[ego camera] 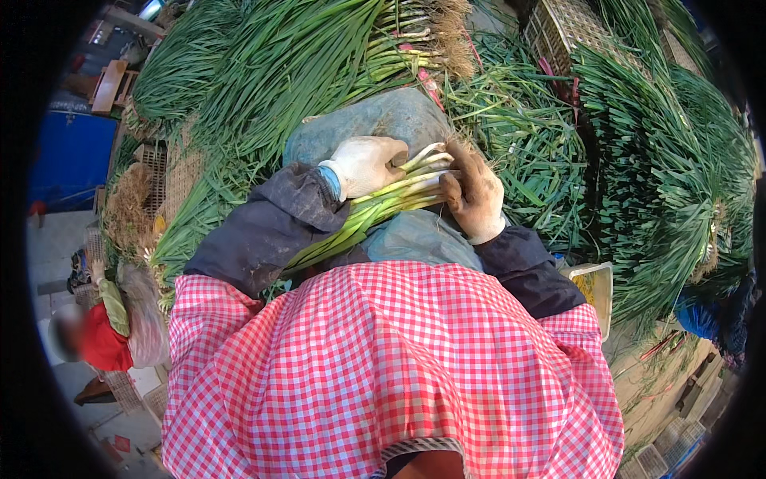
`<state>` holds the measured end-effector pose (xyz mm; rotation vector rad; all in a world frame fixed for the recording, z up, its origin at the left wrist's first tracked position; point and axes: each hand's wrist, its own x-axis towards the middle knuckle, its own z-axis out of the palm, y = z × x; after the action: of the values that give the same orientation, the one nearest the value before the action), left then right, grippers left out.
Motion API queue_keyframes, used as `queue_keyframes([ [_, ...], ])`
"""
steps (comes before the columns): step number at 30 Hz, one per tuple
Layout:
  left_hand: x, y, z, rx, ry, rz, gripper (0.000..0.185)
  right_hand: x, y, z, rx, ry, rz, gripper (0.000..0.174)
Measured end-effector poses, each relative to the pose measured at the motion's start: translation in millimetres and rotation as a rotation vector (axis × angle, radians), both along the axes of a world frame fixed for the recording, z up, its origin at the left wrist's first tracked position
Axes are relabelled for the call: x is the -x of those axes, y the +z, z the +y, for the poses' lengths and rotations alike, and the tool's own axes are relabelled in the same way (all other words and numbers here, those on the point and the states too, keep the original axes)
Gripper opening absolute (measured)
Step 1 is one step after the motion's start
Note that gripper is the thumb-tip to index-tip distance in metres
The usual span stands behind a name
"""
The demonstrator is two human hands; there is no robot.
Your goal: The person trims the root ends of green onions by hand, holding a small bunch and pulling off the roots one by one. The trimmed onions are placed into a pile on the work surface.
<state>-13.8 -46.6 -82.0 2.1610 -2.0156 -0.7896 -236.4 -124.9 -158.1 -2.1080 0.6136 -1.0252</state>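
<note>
A small bunch of green garlic or leek stalks (389, 200) lies across my lap, white root ends to the right, green leaves trailing to the lower left. My left hand (366, 166), in a white knitted glove, is closed around the upper stalks. My right hand (477, 194), in a glove stained brown at the fingers, touches the white ends and roots; whether it grips them I cannot tell. Beneath the bunch is a grey-green cloth or plastic cover (383, 117) over my knees. Beyond it lies a large pile of rooted stalks (311, 54), with pink ties near the roots.
Loose green leaves (526, 143) lie to the right. Farther right are stacked bundles of greens (646, 161) and a woven basket (559, 39). A plastic container with yellow ties (604, 299) stands by my right elbow. At the left edge is another person in red (108, 338).
</note>
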Motion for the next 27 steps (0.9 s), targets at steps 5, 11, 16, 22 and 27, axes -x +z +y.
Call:
queue_keyframes([
  [5, -8.1, -15.8, 3.2, 0.041, -0.013, 0.126, 0.032, 1.8, -1.4, -1.3, 0.045, -0.007, 0.157, 0.04],
  [11, -12.0, -12.7, 2.9, -0.016, -0.017, 0.263, 0.031, -0.4, -2.8, -2.9, 0.077, -0.007, 0.192, 0.038],
  [16, -13.7, -13.6, 6.1, 0.072, -0.071, 0.302, 0.053, -0.4, -1.9, -2.5, 0.056, -0.004, 0.209, 0.036],
  [22, 44.6, -5.9, 30.4, -0.077, -0.007, -0.177, 0.067, 0.8, 6.5, -2.2, 0.009, 0.003, 0.223, 0.028],
  [27, 49.8, -25.0, 40.8, 0.076, -0.011, -0.269, 0.058, 0.7, 26.1, -58.9, 0.075, -0.128, 0.058, 0.024],
])
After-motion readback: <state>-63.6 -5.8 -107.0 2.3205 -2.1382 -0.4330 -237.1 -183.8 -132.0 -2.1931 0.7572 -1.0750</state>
